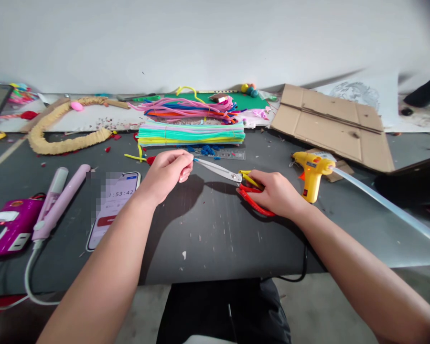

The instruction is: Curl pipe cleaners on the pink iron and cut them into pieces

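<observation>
My right hand (277, 193) grips scissors (220, 170) with red and yellow handles, their blades closed or nearly so and pointing left. The blade tips reach the fingers of my left hand (172, 169), which are pinched together. A tiny blue bit shows at those fingertips, too small to name. Just beyond the hands lie cut blue pieces (208, 151) on a clear ruler (232, 155). Behind them is a bundle of mint, white and yellow pipe cleaners (189, 134). Something red and fuzzy (151, 160) sits by my left hand with a yellow pipe cleaner (132, 157).
A yellow glue gun (311, 172) with a long glue stick stands right of my right hand, near flat cardboard (333, 124). On the left are a phone (114, 205), a pink hair straightener (62, 205), a purple power box (16, 224) and a beige curved form (43, 136).
</observation>
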Tool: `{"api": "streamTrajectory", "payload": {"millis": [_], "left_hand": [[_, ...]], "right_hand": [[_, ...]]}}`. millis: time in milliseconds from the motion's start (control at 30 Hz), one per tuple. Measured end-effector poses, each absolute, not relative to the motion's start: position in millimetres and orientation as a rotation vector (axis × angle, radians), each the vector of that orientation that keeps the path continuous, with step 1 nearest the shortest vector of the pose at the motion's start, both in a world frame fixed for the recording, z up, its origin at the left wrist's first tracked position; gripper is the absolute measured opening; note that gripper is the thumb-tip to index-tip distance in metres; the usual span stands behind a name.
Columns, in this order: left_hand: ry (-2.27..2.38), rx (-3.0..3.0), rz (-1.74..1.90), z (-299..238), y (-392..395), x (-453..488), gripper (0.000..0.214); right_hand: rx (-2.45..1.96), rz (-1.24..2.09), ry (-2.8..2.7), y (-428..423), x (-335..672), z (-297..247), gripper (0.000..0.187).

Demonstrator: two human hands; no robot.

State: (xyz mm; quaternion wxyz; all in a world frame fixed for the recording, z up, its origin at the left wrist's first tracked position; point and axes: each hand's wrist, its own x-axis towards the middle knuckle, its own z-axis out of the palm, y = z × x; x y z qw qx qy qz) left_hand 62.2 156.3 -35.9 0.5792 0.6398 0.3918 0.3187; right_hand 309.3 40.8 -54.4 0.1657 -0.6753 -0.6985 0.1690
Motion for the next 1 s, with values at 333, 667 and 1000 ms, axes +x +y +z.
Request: {"api": "streamTrajectory", "payload": {"millis": [333,667,1000], "left_hand": [[0.906,1.494,0.749,-36.6,156.0,62.3,0.028],[0.923,1.508,0.748,-35.8,155.9,62.8,0.028],[0.926,1.512,0.749,-35.4,154.9,63.3,0.028]], "right_hand": [[-1.92,0.473,-1.994,40.6,309.1,-53.8,0.026],[-1.924,0.472,-2.005,40.6,310.0,-54.4,0.027],[-1.914,0.462,-2.02,40.6,310.6,-55.2,0.025]]}}
